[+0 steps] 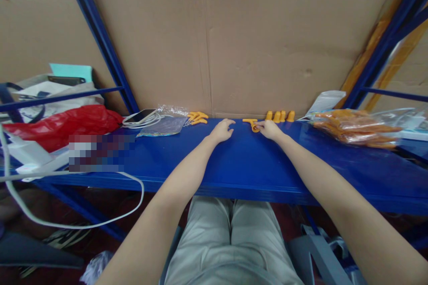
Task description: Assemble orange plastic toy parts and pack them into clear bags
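Left hand point(223, 131) empty, fingers loosely spread over desk point(240, 160). Right hand point(268, 129) fingers orange ringed T-shaped piece point(253, 123), far centre; can't tell if gripped. Knuckles drifting farther could topple orange caps point(277, 117) just beyond.

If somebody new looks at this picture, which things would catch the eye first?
Probably the bright red plastic at the left of the blue table, and the clear bag of orange pieces at the right. Between them, the right hand touches an orange piece with a ring, near a row of four small orange cups by the cardboard.
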A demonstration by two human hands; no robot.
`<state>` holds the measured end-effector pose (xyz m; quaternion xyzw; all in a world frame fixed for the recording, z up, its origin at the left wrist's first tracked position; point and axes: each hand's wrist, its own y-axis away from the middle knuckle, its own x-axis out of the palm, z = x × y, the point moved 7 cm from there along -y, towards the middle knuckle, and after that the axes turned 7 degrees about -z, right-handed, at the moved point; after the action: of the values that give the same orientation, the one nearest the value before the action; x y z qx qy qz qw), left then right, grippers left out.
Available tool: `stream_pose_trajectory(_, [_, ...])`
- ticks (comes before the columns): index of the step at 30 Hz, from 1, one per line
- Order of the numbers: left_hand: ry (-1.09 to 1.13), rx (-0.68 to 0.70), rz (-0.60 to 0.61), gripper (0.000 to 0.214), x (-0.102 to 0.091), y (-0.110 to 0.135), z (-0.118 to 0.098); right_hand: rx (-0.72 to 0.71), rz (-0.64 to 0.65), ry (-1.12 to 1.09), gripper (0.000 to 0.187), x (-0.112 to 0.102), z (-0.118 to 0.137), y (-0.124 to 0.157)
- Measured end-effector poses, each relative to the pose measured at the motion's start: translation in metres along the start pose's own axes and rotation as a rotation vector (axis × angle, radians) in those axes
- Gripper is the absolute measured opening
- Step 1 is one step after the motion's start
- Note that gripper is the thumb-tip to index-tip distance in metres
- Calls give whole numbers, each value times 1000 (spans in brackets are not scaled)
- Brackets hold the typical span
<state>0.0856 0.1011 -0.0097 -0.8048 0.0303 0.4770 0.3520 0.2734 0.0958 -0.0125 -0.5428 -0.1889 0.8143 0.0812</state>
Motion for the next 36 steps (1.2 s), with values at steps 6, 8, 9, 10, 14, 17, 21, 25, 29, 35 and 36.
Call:
stream_pose_trajectory(6, [-26,14,5,33,2,-1,1,113,-49,9,37,5,-4,-2])
stream_pose_trajectory(8, [-22,11,0,33,3,-1,2,150,-74,0,37,8,-6,-3])
stream_pose_trajectory(9, [-18,9,-1,33,3,-1,2,167,-86,1,37,8,-7,-3])
stream_pose_trajectory(10, [-15,9,-1,33,3,-1,2,184,-94,6,37,8,-7,-2])
stream_pose_trajectory(14, [-14,15,5,32,3,-1,1,230,-94,102,37,4,-5,3])
stream_pose_trajectory(17, [-22,16,13,33,2,-1,-1,212,-92,204,38,1,1,7])
stream_pose_trajectory(21, [-26,13,22,33,2,0,-2,184,-64,276,37,2,7,10])
stream_pose_trajectory(25, [-20,22,18,32,3,-1,0,224,-36,283,38,1,6,12])
stream_pose_trajectory(29, [-21,18,17,32,4,-1,1,248,-44,265,38,-1,4,13])
stream_pose_trajectory(35, [-148,-198,-27,33,-9,2,23,255,-16,292,50,-1,4,15])
stream_pose_trajectory(36, [-183,-276,-46,35,-14,4,32,237,-25,313,52,-1,5,15])
